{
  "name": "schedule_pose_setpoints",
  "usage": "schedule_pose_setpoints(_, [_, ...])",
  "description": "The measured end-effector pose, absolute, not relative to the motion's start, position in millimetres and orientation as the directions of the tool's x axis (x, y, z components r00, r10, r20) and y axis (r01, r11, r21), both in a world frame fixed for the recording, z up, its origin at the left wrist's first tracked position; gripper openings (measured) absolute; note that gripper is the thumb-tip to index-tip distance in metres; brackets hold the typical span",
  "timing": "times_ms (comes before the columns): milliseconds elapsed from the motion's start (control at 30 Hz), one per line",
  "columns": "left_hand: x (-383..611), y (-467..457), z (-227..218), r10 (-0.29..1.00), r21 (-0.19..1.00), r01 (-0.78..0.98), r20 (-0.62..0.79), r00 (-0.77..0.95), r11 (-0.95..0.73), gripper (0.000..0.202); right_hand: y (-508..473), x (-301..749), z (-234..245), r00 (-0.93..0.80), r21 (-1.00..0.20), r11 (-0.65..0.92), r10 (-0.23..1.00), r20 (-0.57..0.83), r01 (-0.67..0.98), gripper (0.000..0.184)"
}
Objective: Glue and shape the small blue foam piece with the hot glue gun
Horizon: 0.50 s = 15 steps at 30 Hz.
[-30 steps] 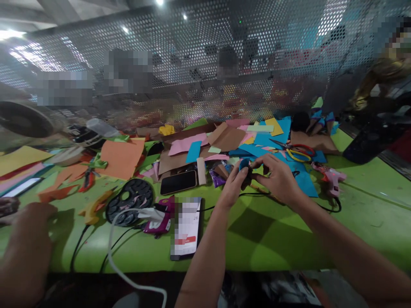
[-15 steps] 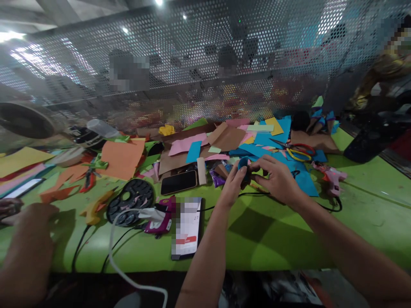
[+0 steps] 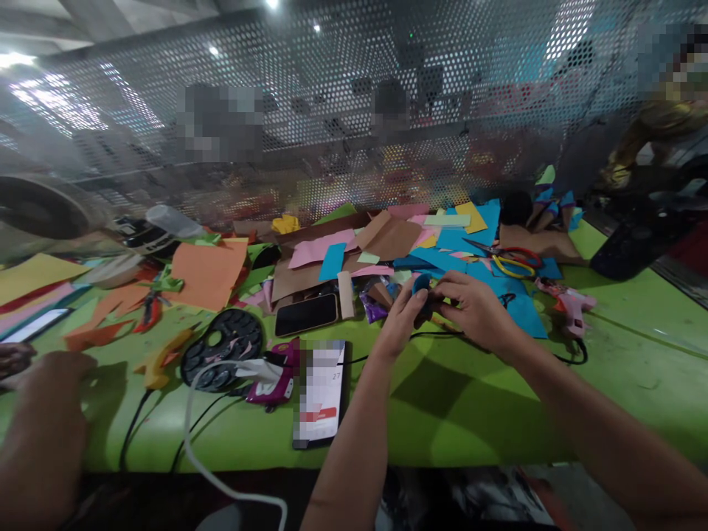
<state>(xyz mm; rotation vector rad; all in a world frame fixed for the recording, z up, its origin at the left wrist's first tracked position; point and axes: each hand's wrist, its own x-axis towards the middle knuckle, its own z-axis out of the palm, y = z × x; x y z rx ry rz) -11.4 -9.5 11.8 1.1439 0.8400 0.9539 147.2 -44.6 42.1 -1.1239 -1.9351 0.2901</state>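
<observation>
Above the green table, my left hand is closed around a small curled blue piece, seemingly paper or felt. My right hand pinches at the right side of the same piece, its thumb and fingertips drawn together there. The dark lower part of the piece is largely covered by my fingers. Just left of my left hand lies a purple wrapper. Blue sheets spread behind and right of my right hand. Scissors with red and yellow handles rest on them.
A pink glue gun lies at right, a yellow one at left. Between are a black round tray, a purple power strip with cables, a lit phone and a dark phone. Another person's arm rests at far left.
My fingers have shifted slightly on the blue piece, which now leans a little more to the right. The right hand's fingers sit a bit closer around it.
</observation>
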Motion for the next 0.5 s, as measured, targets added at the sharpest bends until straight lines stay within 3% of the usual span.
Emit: schedule_pose_setpoints(500, [-14.6,-7.7,9.0,0.894,0.977,-0.19,-0.003,0.449,0.098,0.059,-43.0,150.2,39.0,-0.16,-0.677,0.517,0.841,0.518,0.524,0.016])
